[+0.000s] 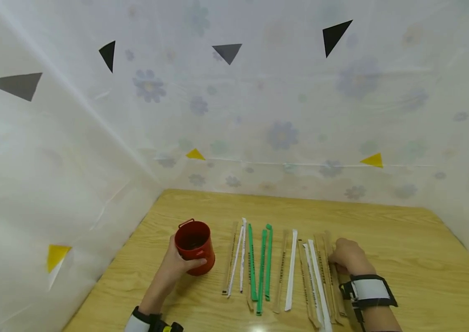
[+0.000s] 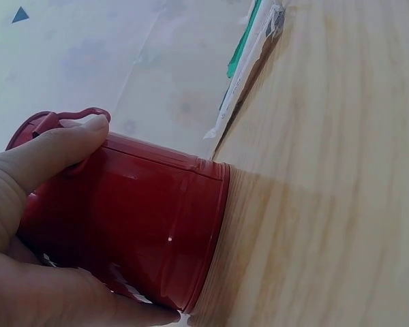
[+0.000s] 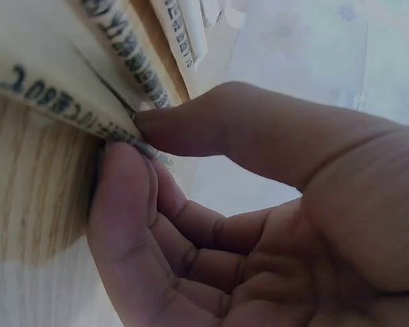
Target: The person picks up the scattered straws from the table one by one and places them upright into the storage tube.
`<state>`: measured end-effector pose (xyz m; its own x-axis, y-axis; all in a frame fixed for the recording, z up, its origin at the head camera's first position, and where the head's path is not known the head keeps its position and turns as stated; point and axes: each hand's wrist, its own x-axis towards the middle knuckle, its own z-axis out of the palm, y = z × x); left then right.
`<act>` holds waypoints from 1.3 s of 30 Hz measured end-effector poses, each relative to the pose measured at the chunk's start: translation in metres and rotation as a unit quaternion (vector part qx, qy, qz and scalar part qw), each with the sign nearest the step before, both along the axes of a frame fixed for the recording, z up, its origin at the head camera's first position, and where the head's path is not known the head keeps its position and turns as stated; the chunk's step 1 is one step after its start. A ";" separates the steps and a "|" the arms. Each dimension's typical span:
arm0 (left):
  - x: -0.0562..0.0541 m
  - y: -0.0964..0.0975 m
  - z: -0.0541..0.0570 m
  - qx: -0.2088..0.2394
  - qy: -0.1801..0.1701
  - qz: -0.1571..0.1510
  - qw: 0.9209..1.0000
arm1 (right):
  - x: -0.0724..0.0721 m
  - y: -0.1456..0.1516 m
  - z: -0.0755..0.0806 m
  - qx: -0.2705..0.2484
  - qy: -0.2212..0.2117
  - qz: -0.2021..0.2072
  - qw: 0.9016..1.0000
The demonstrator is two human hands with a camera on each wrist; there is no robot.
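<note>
My left hand (image 1: pixel 172 267) grips a red cup (image 1: pixel 208 252) with small wire-like handles at its rim. It stands upright on the table. In the left wrist view the thumb lies over a handle and the fingers wrap the cup's side (image 2: pixel 143 218). At the right end of a row of long, paper-wrapped sticks that look like straws, my right hand (image 1: pixel 348 255) pinches a brown wrapped straw (image 1: pixel 339 295). The right wrist view shows thumb and index finger on the edge of that printed brown wrapper (image 3: pixel 68 109); the straw lies at table level.
Between the hands lie several wrapped straws side by side: green ones (image 1: pixel 261 272), white ones (image 1: pixel 291 272) and brown ones (image 1: pixel 281 272). All lie lengthwise on the wood-grain table (image 1: pixel 417 272). A pale flowered sheet (image 1: pixel 280 106) with triangle stickers hangs around the table.
</note>
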<state>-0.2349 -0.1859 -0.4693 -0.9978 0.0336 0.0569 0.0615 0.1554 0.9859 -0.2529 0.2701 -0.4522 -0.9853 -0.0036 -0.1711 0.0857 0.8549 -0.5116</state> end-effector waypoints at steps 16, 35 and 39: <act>-0.001 0.000 -0.001 0.021 -0.004 -0.007 1.000 | 0.000 -0.005 0.017 0.042 0.062 -0.014 0.997; -0.001 0.000 -0.003 0.012 -0.004 -0.006 1.000 | 0.020 -0.036 0.068 -0.038 0.202 -0.063 0.977; -0.002 -0.001 -0.003 0.017 -0.002 -0.010 1.000 | 0.027 -0.047 0.075 -0.061 0.248 -0.063 0.965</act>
<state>-0.2366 -0.1869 -0.4726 -0.9972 0.0510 0.0539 0.0597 0.1205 0.9909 -0.2262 0.2228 -0.3776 -0.9398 0.1303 0.3160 -0.0968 0.7852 -0.6116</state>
